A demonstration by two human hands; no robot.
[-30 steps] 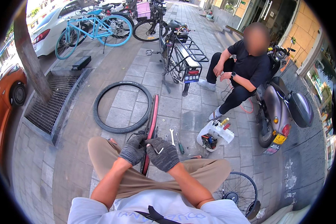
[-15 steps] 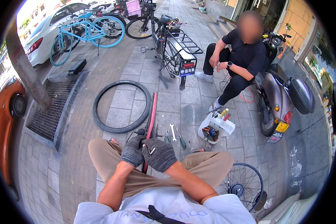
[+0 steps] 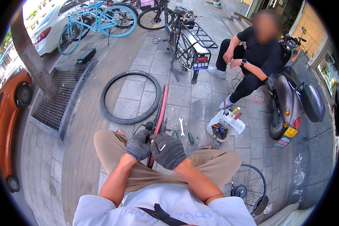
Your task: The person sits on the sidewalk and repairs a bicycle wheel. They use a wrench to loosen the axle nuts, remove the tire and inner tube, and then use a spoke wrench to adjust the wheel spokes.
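Note:
A bicycle wheel (image 3: 151, 162) stands on edge between my knees, a red band (image 3: 162, 109) running along its rim. My left hand (image 3: 138, 145), in a grey knitted glove, is closed at the rim from the left. Opposite it, my right hand (image 3: 169, 151), gloved alike, closes on the rim from the right, both sets of fingertips nearly meeting. A short whitish stick (image 3: 162, 148) pokes out by the right hand's fingers; its kind I cannot make out. What the fingertips pinch is hidden. Beyond the left hand shows a sprocket cluster (image 3: 149, 125).
A loose black tyre (image 3: 104, 103) lies ahead. Right of the wheel are a wrench (image 3: 182, 127), a green-handled screwdriver (image 3: 191, 138) and a white tool container (image 3: 229, 121). Another wheel (image 3: 265, 184) lies by my right knee. A seated person (image 3: 258, 52) faces me near a scooter (image 3: 288, 101).
The view has swung slightly, so the surroundings sit farther right and higher. Both hands stay closed together at the rim, with little visible change in their grip.

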